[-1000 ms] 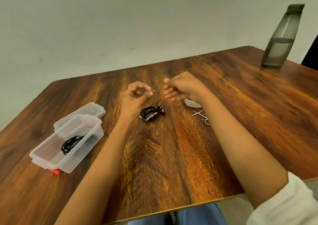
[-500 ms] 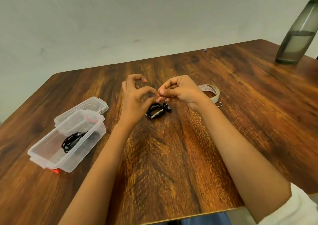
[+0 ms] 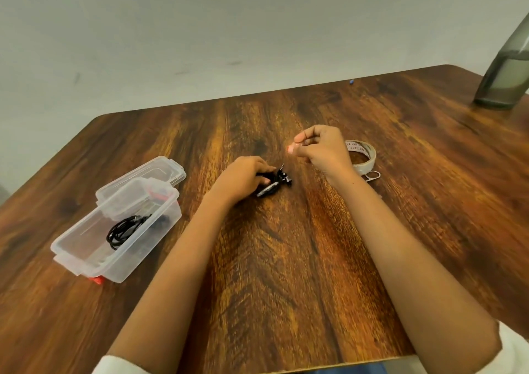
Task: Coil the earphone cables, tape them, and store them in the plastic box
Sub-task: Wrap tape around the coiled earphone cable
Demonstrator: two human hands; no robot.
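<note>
Left hand (image 3: 245, 179) around earphone coil (image 3: 272, 188)

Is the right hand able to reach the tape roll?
Probably yes. The tape roll lies just beyond the right hand with nothing between them, though its curled fingers would have to open first.

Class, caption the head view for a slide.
Left hand grips coiled black earphone cable on brown wooden table; right hand hovers, fingers curled.
</note>
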